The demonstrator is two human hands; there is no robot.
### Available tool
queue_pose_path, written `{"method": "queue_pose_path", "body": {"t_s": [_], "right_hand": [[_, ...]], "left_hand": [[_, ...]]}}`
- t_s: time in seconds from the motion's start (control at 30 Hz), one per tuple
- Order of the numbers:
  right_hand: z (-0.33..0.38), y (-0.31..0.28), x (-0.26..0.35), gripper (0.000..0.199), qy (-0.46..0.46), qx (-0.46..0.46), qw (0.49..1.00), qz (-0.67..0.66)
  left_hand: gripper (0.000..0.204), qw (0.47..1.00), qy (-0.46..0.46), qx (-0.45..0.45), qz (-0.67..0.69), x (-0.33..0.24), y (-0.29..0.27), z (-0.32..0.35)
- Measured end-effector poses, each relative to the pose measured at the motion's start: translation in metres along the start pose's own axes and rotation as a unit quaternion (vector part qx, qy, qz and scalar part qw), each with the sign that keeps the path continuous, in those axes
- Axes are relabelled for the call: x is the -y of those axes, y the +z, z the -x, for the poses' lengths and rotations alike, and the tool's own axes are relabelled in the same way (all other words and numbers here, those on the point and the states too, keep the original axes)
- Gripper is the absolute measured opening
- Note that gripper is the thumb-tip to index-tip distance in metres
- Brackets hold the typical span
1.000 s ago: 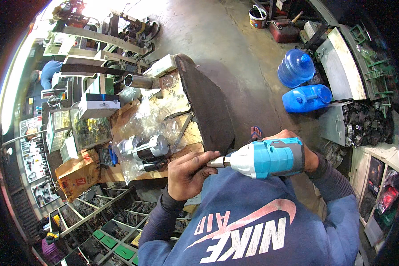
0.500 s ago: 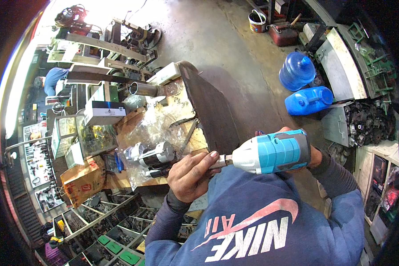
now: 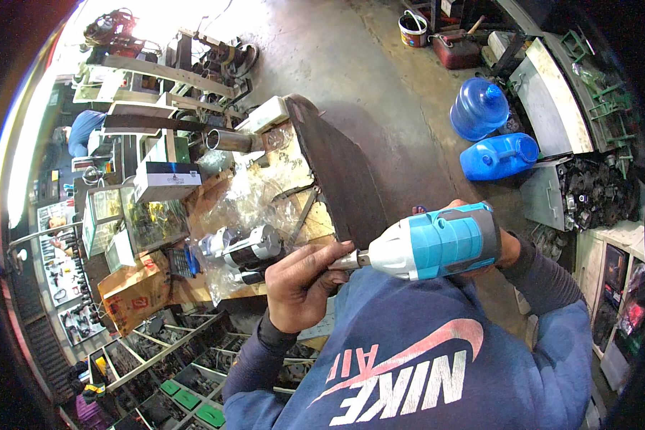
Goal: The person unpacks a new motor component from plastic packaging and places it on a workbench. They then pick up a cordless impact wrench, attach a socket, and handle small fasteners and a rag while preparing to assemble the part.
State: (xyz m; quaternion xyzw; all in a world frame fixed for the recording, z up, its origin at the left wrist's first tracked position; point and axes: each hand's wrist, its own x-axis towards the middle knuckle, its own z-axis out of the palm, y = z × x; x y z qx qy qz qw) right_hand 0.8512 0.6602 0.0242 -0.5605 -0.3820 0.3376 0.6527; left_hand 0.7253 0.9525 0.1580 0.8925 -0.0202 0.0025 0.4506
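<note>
A cordless impact wrench (image 3: 448,240) with a teal body, dark rear and silver nose lies sideways in front of my chest. My right hand (image 3: 507,249) is closed around its grip; most of the fingers are hidden behind the body. At the nose, my left hand (image 3: 301,287) pinches a small silver metal socket (image 3: 345,261) between thumb and fingers, in line with the wrench's square drive (image 3: 363,257). Whether the socket is seated on the drive I cannot tell. Just beyond my left hand, a silver-and-black motor-like part (image 3: 254,247) rests on the workbench.
The wooden workbench (image 3: 322,218) carries clear plastic wrap (image 3: 247,197), a paper bag (image 3: 136,287), a white box (image 3: 166,180) and a metal cylinder (image 3: 228,140). Blue water containers (image 3: 498,156) stand on the floor to the right. Parts bins (image 3: 186,380) lie at lower left. Another person (image 3: 87,132) is at far left.
My left hand has shifted slightly left and its fingers have straightened, showing more of the socket. The impact wrench has moved a little left in my right hand.
</note>
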Motion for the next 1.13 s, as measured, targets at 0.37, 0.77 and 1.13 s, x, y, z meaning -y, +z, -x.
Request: {"method": "queue_pose_path", "body": {"t_s": [0.37, 0.77, 1.13], "right_hand": [[0.000, -0.001, 0.009, 0.090, -0.094, -0.004, 0.994, 0.047], [-0.013, 0.005, -0.017, 0.064, 0.135, 0.039, 0.983, -0.115], [-0.022, 0.015, -0.022, 0.070, 0.177, -0.006, 0.955, 0.238]], "left_hand": [[0.044, 0.996, 0.087, 0.001, 0.005, -0.015, -0.003, -0.015], [0.038, 0.992, 0.061, -0.071, 0.087, 0.013, 0.007, -0.017], [0.036, 0.617, -0.246, -0.211, 0.718, 0.108, 0.022, 0.051]]}}
